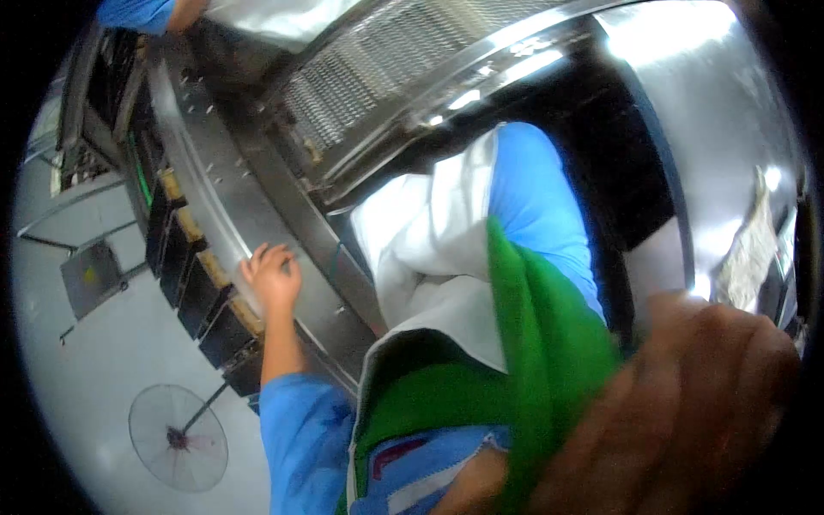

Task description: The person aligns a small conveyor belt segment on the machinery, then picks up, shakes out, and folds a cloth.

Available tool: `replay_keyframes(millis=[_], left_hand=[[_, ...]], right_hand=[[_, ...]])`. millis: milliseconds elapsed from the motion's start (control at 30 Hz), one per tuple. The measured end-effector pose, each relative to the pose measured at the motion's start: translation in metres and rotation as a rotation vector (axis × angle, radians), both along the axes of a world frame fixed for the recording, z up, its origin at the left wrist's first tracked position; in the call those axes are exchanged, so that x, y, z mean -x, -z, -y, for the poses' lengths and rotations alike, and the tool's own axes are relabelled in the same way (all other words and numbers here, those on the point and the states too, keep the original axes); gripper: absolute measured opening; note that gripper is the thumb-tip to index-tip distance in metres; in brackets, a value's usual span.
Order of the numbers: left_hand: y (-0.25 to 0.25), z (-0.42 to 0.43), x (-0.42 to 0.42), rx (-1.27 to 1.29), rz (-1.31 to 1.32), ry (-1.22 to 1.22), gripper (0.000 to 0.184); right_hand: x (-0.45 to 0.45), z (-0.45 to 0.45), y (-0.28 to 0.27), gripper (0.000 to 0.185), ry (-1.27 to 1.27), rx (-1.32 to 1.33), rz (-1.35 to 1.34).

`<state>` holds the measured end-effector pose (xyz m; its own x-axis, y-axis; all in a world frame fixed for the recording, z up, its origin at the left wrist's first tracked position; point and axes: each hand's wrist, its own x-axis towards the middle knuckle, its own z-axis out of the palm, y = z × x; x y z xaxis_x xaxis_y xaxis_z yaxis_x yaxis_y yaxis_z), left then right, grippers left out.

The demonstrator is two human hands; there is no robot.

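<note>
My left hand [275,279] reaches out over a steel ledge [232,184], with its fingers apart and nothing in them. Whether it touches the metal I cannot tell. My right hand [687,412] is large and blurred close to the camera at the lower right. Its fingers look bent, but what they hold, if anything, is hidden. A white apron [429,215] with a green inner side [549,309] hangs over my blue clothes, between my two hands.
A metal mesh conveyor belt [369,77] runs across the top. Another person's blue sleeve [133,13] shows at the upper left. Curved shiny steel [712,112] stands at the right, with a pale crumpled cloth-like piece [751,253]. A round fan [176,438] is at the lower left.
</note>
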<state>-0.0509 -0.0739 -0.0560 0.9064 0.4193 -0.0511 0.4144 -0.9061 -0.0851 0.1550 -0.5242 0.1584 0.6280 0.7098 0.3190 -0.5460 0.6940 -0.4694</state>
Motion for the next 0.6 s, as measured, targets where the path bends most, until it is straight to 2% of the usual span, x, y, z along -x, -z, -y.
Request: replay_keyframes(millis=[600], left_hand=[[0.0031, 0.0075, -0.0015, 0.008, 0.057, -0.041, 0.009]], right_hand=[[-0.0014, -0.0013, -0.0094, 0.012, -0.008, -0.127, -0.002]])
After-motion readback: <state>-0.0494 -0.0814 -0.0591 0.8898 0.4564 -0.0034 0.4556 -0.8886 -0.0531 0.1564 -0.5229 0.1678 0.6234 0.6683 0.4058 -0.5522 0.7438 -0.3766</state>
